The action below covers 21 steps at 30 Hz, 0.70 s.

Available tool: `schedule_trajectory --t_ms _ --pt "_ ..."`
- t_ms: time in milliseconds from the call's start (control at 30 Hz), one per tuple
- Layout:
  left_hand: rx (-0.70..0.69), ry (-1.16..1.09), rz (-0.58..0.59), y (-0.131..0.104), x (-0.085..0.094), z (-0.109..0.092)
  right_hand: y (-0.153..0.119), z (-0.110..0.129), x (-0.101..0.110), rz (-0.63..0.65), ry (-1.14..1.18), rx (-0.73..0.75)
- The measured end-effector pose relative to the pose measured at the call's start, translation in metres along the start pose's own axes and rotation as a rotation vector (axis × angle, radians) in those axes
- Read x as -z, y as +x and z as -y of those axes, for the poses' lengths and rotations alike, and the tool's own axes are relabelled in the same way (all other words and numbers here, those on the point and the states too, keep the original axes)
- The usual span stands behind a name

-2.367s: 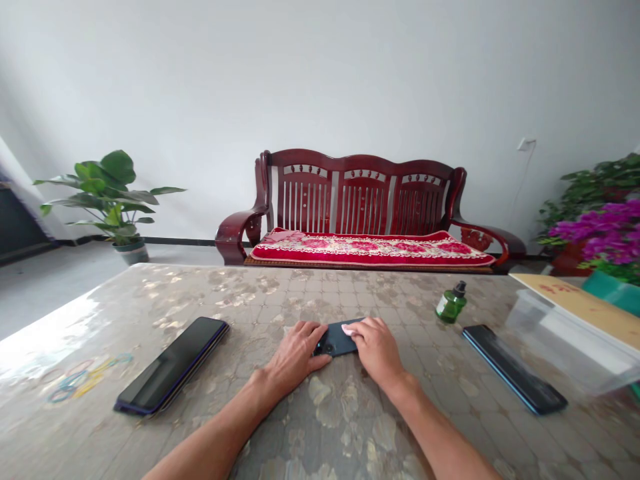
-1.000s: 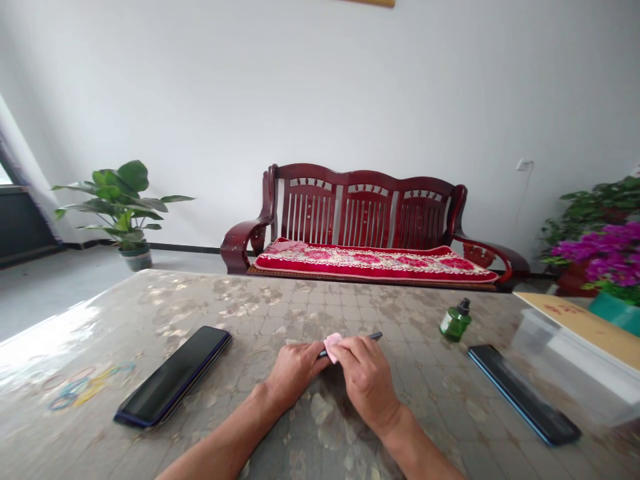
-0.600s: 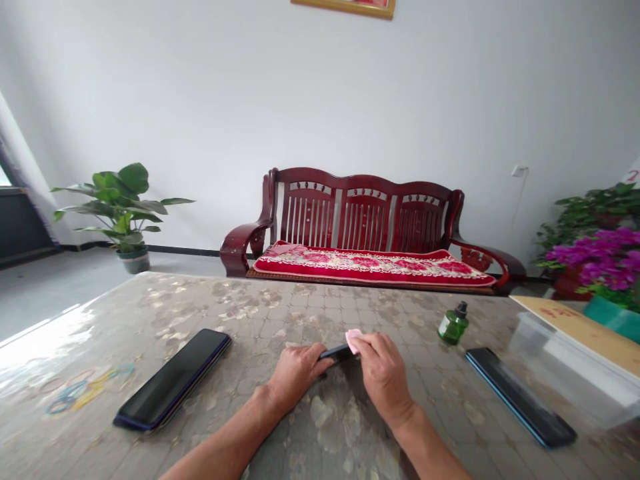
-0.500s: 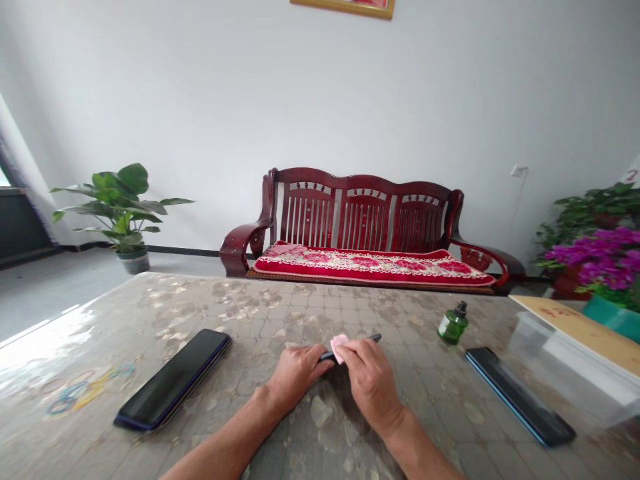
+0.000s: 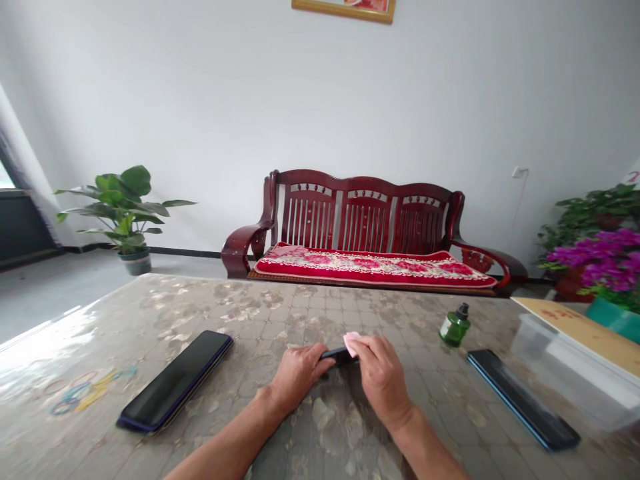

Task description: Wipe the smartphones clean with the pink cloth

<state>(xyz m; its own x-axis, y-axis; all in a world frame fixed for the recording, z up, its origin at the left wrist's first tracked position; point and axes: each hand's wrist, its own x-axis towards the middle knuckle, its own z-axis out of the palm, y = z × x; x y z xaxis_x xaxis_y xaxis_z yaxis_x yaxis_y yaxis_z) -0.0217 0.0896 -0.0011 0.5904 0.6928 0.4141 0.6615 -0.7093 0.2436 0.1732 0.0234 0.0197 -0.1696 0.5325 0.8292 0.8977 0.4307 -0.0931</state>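
Note:
Over the middle of the table, my left hand point(image 5: 297, 375) is closed on the near left end of a slim dark object point(image 5: 339, 355), seen nearly edge-on like a phone. My right hand point(image 5: 384, 379) pinches a small folded pink cloth point(image 5: 351, 342), which is pressed against the object toward its right end. That end is hidden behind the cloth and fingers. To the left lies a black-screened phone point(image 5: 176, 380) with a blue edge. A second phone point(image 5: 520, 397) lies to the right, near a small green bottle point(image 5: 455, 328) with a black top.
Several coloured rubber bands point(image 5: 83, 392) lie at the table's left. On the right stands a clear plastic box point(image 5: 560, 367) with a tan folder point(image 5: 585, 333) over it, beside purple flowers point(image 5: 600, 257). A red wooden bench point(image 5: 365, 213) stands beyond the patterned table point(image 5: 240, 307).
My right hand and the pink cloth have slid a little to the right along the dark object. My left hand keeps its hold. The view has shifted slightly.

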Motion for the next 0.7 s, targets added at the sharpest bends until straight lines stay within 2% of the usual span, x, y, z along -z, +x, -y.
schedule_trajectory --t_ms 100,167,400,467,567,700 --pt "-0.007 -0.021 -0.003 0.000 -0.002 0.001 0.002 0.016 -0.006 0.051 0.051 0.039" --pt "-0.007 -0.034 -0.001 0.001 -0.002 0.002 0.003 0.018 -0.007 0.063 0.062 0.056" --pt "0.079 0.000 0.051 0.002 0.000 0.000 0.000 -0.024 0.007 -0.008 -0.034 -0.027" --pt "0.079 -0.002 0.056 0.002 0.000 0.000 -0.002 -0.027 0.007 -0.027 -0.044 -0.042" --pt "0.075 -0.012 0.040 0.002 -0.001 0.000 -0.002 -0.011 0.002 -0.022 -0.004 -0.037" --pt "0.039 -0.038 0.016 0.001 -0.001 0.001 0.004 0.018 -0.006 0.069 0.068 0.023"
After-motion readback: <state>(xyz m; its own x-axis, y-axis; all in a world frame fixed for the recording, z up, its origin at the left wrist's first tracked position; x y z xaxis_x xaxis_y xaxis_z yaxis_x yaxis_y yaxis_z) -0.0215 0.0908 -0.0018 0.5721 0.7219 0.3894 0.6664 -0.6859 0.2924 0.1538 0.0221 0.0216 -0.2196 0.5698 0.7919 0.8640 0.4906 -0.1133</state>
